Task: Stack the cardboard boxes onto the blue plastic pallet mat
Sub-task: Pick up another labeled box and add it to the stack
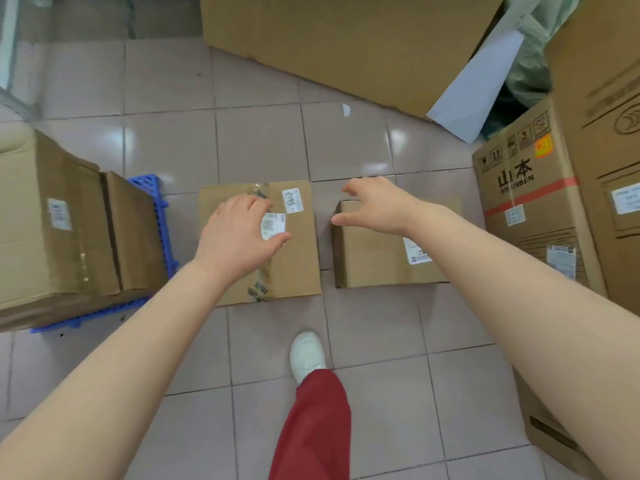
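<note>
Cardboard boxes are sitting in several spots on the tiled floor, left to right: one big box is resting on the blue pallet mat at far left, only the mat's near and right edges showing past it. Two small boxes are lying on the tiles side by side, just apart: the taped box left of centre and the plain box right of it. The left hand is reaching forward palm down, fingers spread and loose, hovering over or touching the taped box top near its white labels; contact can't be told. The right hand is stretching out above the plain box's far left corner, fingers curled open, thumb apart, gripping nothing. Both forearms are bare and extended. At right two tall printed cartons are standing together, the nearer one with a red stripe, the larger one behind it. A flattened cardboard sheet is lying at top centre. One white shoe and a red trouser leg are showing at bottom centre.
</note>
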